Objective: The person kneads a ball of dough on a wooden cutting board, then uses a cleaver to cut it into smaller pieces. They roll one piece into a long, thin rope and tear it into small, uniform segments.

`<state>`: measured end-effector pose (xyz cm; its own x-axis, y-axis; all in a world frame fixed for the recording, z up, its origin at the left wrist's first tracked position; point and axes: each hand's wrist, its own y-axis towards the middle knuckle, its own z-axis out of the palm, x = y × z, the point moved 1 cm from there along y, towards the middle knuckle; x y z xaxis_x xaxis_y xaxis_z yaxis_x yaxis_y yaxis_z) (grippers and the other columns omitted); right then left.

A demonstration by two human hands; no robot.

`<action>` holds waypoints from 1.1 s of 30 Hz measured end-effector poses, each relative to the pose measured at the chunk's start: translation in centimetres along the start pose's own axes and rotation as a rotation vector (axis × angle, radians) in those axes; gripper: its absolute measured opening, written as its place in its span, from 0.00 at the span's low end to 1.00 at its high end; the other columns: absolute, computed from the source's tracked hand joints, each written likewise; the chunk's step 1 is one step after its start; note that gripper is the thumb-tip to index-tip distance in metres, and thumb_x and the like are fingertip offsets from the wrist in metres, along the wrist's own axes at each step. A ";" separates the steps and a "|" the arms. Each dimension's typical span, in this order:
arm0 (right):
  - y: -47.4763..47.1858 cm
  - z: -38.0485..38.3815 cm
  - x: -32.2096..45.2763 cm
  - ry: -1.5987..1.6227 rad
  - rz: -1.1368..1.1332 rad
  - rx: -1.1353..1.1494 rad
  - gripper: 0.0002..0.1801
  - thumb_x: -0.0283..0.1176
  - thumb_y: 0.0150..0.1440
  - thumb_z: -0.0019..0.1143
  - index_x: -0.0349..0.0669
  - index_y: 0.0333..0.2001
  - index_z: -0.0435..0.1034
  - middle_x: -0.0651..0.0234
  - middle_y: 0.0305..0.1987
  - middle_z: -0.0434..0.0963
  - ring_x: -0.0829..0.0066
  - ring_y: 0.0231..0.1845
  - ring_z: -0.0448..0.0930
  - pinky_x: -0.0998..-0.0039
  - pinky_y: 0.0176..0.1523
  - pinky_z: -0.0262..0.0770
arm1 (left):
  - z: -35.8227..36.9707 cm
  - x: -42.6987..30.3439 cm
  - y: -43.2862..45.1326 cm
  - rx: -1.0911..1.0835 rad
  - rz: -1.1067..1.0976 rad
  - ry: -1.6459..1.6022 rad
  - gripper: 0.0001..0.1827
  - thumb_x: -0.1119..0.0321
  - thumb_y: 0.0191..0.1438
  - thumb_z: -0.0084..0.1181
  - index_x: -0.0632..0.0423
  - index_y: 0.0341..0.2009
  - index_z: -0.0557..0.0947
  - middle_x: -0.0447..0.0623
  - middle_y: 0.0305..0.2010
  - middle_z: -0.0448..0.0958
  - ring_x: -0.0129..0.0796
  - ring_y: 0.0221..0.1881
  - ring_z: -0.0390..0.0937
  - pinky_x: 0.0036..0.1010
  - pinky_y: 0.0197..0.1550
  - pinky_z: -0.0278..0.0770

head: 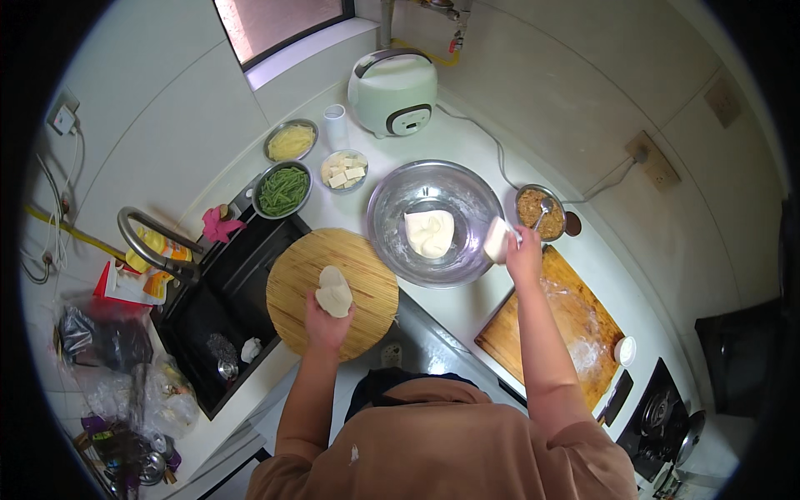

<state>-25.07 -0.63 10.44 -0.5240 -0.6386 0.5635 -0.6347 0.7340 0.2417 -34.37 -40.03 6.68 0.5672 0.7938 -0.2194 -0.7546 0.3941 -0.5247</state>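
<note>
My left hand [329,322] holds a pale, flattened piece of dough [335,292] above a round slatted wooden board [369,275]. The board spans the gap between the sink and the counter. At the right rim of a large stainless steel bowl [400,250], my right hand [525,255] grips a small whitish tool [497,240]; motion blur and my fingers hide its exact kind. A larger lump of white dough [430,233] lies in the bowl, and flour streaks its inner wall.
Behind the board stand bowls of green beans [284,190], pale shreds [291,142] and white cubes [344,170]. A bowl of brown filling [539,212] with a spoon sits right, above a floured cutting board [581,331]. A black sink [219,306] lies left, a rice cooker [394,94] at the back.
</note>
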 end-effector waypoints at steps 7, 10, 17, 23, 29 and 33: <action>-8.8 5.4 9.7 0.279 -0.246 0.533 0.10 0.32 0.58 0.50 0.37 0.37 0.74 0.51 0.28 0.77 0.57 0.31 0.79 0.63 0.35 0.74 | -2.3 -5.3 -0.5 0.028 0.124 -0.013 0.30 0.43 0.64 0.30 0.49 0.60 0.66 0.51 0.61 0.68 0.37 0.58 0.66 0.35 0.52 0.61; -15.7 11.9 7.0 0.057 -0.108 1.278 0.18 0.44 0.57 0.54 0.37 0.37 0.74 0.58 0.32 0.78 0.64 0.31 0.78 0.63 0.36 0.73 | -3.3 -7.4 -1.5 0.007 0.200 0.044 0.30 0.43 0.64 0.31 0.49 0.60 0.67 0.51 0.61 0.68 0.37 0.58 0.65 0.35 0.52 0.61; -22.7 19.8 3.6 1.098 0.824 1.305 0.21 0.44 0.59 0.55 0.43 0.51 0.70 0.67 0.52 0.74 0.72 0.55 0.71 0.66 0.58 0.65 | -4.8 -10.1 -4.0 -0.045 0.243 -0.065 0.31 0.41 0.62 0.35 0.49 0.59 0.68 0.51 0.59 0.69 0.37 0.56 0.67 0.33 0.49 0.63; -23.2 18.7 8.2 1.022 0.572 1.204 0.14 0.30 0.60 0.55 0.41 0.49 0.70 0.68 0.45 0.78 0.74 0.42 0.77 0.72 0.44 0.74 | -4.3 -12.7 -5.7 0.067 0.248 -0.030 0.31 0.40 0.62 0.35 0.48 0.59 0.68 0.51 0.57 0.71 0.36 0.50 0.70 0.33 0.47 0.65; -18.2 10.7 10.9 0.970 0.396 0.904 0.10 0.31 0.59 0.56 0.41 0.43 0.72 0.73 0.38 0.78 0.82 0.35 0.74 0.77 0.37 0.72 | 0.5 -13.8 -6.4 0.181 0.236 -0.050 0.32 0.39 0.61 0.36 0.48 0.60 0.67 0.54 0.57 0.71 0.43 0.46 0.72 0.34 0.44 0.67; -14.3 8.5 8.2 1.071 0.679 0.555 0.10 0.34 0.60 0.56 0.44 0.43 0.70 0.74 0.39 0.78 0.82 0.36 0.75 0.79 0.37 0.71 | 2.5 -12.8 -5.7 0.272 0.159 -0.052 0.33 0.39 0.60 0.37 0.49 0.60 0.67 0.56 0.57 0.70 0.45 0.46 0.71 0.35 0.44 0.68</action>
<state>-25.09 -18.30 4.89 -0.2912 0.4754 0.8302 -0.7064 0.4783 -0.5217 -38.21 -51.27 14.55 0.4230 0.8752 -0.2348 -0.8968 0.3673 -0.2468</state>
